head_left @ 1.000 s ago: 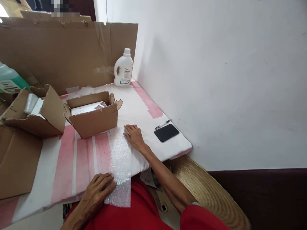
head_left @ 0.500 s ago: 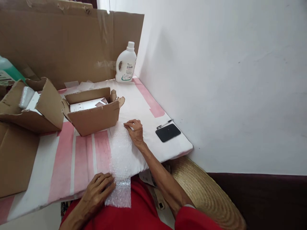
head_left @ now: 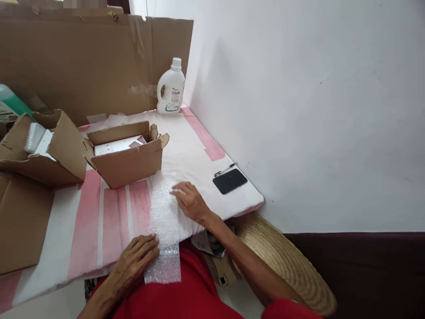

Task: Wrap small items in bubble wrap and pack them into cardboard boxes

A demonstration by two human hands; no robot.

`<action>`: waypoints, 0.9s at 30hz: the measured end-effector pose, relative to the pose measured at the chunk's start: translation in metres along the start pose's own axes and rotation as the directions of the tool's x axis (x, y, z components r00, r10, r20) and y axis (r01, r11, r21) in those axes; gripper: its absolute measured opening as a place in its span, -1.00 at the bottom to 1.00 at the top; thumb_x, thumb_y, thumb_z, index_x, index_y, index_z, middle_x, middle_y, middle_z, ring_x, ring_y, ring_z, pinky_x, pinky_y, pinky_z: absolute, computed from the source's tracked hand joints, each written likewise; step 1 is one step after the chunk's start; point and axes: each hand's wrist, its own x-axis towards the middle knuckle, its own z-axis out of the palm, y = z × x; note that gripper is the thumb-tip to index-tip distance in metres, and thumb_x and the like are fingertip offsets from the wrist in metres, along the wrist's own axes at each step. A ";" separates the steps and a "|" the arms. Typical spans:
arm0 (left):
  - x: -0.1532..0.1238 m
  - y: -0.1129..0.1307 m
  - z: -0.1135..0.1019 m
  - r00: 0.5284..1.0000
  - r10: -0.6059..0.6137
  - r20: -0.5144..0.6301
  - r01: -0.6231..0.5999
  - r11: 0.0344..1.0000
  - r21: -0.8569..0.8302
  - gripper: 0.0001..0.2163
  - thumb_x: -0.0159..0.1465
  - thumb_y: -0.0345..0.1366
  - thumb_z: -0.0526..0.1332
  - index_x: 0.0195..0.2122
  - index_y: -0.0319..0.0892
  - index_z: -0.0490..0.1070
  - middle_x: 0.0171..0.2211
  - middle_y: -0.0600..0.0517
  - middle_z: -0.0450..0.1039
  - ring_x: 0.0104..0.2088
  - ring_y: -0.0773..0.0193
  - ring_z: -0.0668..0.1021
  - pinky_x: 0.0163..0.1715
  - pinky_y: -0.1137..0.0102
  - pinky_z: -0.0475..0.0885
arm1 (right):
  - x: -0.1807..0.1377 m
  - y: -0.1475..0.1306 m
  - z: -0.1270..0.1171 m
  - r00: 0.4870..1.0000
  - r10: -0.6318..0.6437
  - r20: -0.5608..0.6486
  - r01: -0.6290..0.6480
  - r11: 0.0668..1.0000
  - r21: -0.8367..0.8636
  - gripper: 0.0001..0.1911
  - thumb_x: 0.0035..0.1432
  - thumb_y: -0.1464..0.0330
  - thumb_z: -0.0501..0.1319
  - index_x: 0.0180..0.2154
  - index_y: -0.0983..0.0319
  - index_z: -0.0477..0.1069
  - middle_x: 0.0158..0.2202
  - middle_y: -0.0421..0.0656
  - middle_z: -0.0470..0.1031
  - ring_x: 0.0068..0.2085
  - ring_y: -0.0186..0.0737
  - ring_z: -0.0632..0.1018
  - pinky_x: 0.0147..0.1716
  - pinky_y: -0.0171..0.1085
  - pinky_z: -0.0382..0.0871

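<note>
A strip of clear bubble wrap (head_left: 166, 208) lies lengthwise on the table, its near end hanging over the front edge against red clothing. My left hand (head_left: 137, 259) rests flat at the table edge, fingers stretched out and fingertips at the strip's left side. Over the strip's right side is my right hand (head_left: 190, 200), its fingers loosely bent and apart with nothing visible in them. Whether its fingertips touch the wrap I cannot tell. Just beyond the strip's far end stands an open cardboard box (head_left: 133, 164) holding a white printed carton (head_left: 116, 147).
On the right lie a black phone (head_left: 230, 180) and a pen (head_left: 226, 169). A white jug (head_left: 171, 91) stands at the back by a tall cardboard sheet (head_left: 83, 62). Another open box (head_left: 68, 146) is at left. A round woven mat (head_left: 282, 261) sits beside the table.
My right hand has left the wrap's far right corner, moved toward me and loosened its pinch. My left hand has stayed nearly in place. The view has shifted slightly.
</note>
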 end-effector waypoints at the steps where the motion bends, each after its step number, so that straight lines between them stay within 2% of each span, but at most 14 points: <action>1: 0.000 0.000 -0.001 1.000 -0.015 0.005 0.015 0.999 -0.030 -0.72 0.36 -0.50 0.06 -0.01 -0.17 0.46 0.00 -0.09 0.61 0.14 0.20 0.54 0.09 0.29 0.47 | -0.021 -0.008 -0.006 0.994 -0.070 0.083 0.070 0.997 0.012 -0.58 0.21 0.60 0.11 0.04 0.20 0.50 0.07 -0.04 0.52 0.14 -0.01 0.42 0.11 0.00 0.33; 4: 0.001 -0.003 0.000 0.997 -0.062 -0.037 0.057 0.991 -0.119 -0.67 0.32 -0.56 0.04 0.01 -0.14 0.46 -0.03 -0.06 0.62 0.11 0.25 0.56 0.07 0.35 0.47 | -0.077 -0.032 -0.011 0.959 -0.126 0.255 0.107 0.990 0.087 -0.47 0.14 0.58 0.16 0.14 0.20 0.40 0.17 -0.05 0.47 0.25 0.01 0.34 0.20 0.01 0.29; 5: 0.001 -0.004 0.001 0.995 -0.080 -0.058 0.071 0.986 -0.149 -0.63 0.30 -0.57 0.04 0.03 -0.13 0.45 -0.05 -0.05 0.63 0.09 0.26 0.57 0.06 0.36 0.48 | -0.090 -0.038 -0.009 0.958 -0.116 0.261 0.090 0.990 0.109 -0.48 0.16 0.53 0.21 0.17 0.21 0.38 0.20 -0.03 0.45 0.27 0.02 0.32 0.22 0.02 0.28; 7: 0.001 -0.006 0.002 0.987 -0.137 -0.084 0.117 0.970 -0.211 -0.62 0.29 -0.56 0.07 0.06 -0.10 0.45 -0.07 -0.03 0.63 0.04 0.27 0.61 0.03 0.38 0.50 | -0.103 -0.046 0.001 0.978 -0.080 0.191 0.055 0.990 0.132 -0.55 0.23 0.41 0.27 0.16 0.21 0.37 0.17 -0.01 0.47 0.24 0.02 0.36 0.19 0.01 0.31; 9: 0.003 -0.009 0.003 0.970 -0.225 -0.089 0.193 0.941 -0.278 -0.66 0.29 -0.50 0.12 0.05 -0.08 0.46 -0.10 -0.02 0.64 -0.05 0.27 0.64 -0.04 0.41 0.53 | -0.103 -0.051 0.012 0.997 -0.037 0.069 0.027 0.990 0.138 -0.69 0.30 0.35 0.26 0.07 0.19 0.43 0.06 -0.02 0.54 0.13 -0.01 0.44 0.09 -0.02 0.36; 11: 0.009 -0.012 0.003 0.938 -0.336 -0.086 0.288 0.892 -0.349 -0.74 0.32 -0.40 0.14 0.00 -0.08 0.49 -0.16 0.01 0.64 -0.16 0.27 0.67 -0.16 0.44 0.56 | -0.095 -0.054 0.019 0.998 0.033 -0.046 -0.025 0.986 0.166 -0.84 0.36 0.38 0.21 -0.04 0.18 0.47 -0.08 -0.07 0.59 -0.01 -0.07 0.49 -0.03 -0.07 0.38; 14: 0.025 -0.014 0.003 0.862 -0.501 -0.082 0.427 0.803 -0.415 -0.81 0.34 -0.24 0.14 -0.12 -0.09 0.52 -0.24 0.02 0.64 -0.25 0.23 0.66 -0.25 0.41 0.55 | -0.080 -0.057 0.024 0.971 0.207 -0.122 -0.169 0.950 0.263 -0.87 0.40 0.40 0.15 -0.21 0.18 0.48 -0.26 -0.14 0.58 -0.18 -0.14 0.50 -0.13 -0.14 0.35; 17: 0.045 -0.014 0.007 0.745 -0.666 -0.050 0.579 0.681 -0.448 -0.74 0.31 -0.09 0.19 -0.08 -0.10 0.48 -0.26 0.01 0.60 -0.26 0.21 0.63 -0.26 0.37 0.53 | -0.069 -0.056 0.026 0.923 0.358 -0.142 -0.300 0.900 0.316 -0.79 0.40 0.38 0.13 -0.32 0.18 0.43 -0.35 -0.16 0.53 -0.26 -0.17 0.48 -0.19 -0.20 0.34; 20: 0.060 -0.014 0.013 0.622 -0.783 -0.001 0.681 0.543 -0.491 -0.60 0.29 0.01 0.20 0.02 -0.12 0.39 -0.39 0.08 0.51 -0.37 0.25 0.57 -0.36 0.40 0.46 | -0.063 -0.051 0.031 0.876 0.453 -0.164 -0.388 0.865 0.317 -0.79 0.39 0.36 0.12 -0.34 0.18 0.43 -0.36 -0.17 0.51 -0.28 -0.18 0.49 -0.25 -0.25 0.34; 24: 0.068 -0.018 0.021 0.599 -0.799 -0.055 0.701 0.556 -0.446 -0.53 0.30 0.03 0.16 0.11 -0.16 0.33 -0.53 0.20 0.31 -0.52 0.33 0.44 -0.46 0.44 0.37 | -0.057 -0.045 0.040 0.816 0.551 -0.178 -0.488 0.820 0.301 -0.86 0.35 0.35 0.19 -0.30 0.17 0.47 -0.36 -0.17 0.53 -0.29 -0.19 0.53 -0.26 -0.27 0.36; 27: 0.069 -0.022 0.026 0.602 -0.793 -0.097 0.703 0.583 -0.407 -0.52 0.31 0.00 0.14 0.14 -0.18 0.32 -0.52 0.20 0.32 -0.56 0.35 0.42 -0.49 0.44 0.37 | -0.053 -0.046 0.045 0.782 0.596 -0.184 -0.551 0.798 0.245 -0.93 0.30 0.37 0.23 -0.27 0.17 0.49 -0.37 -0.17 0.53 -0.31 -0.17 0.56 -0.27 -0.26 0.38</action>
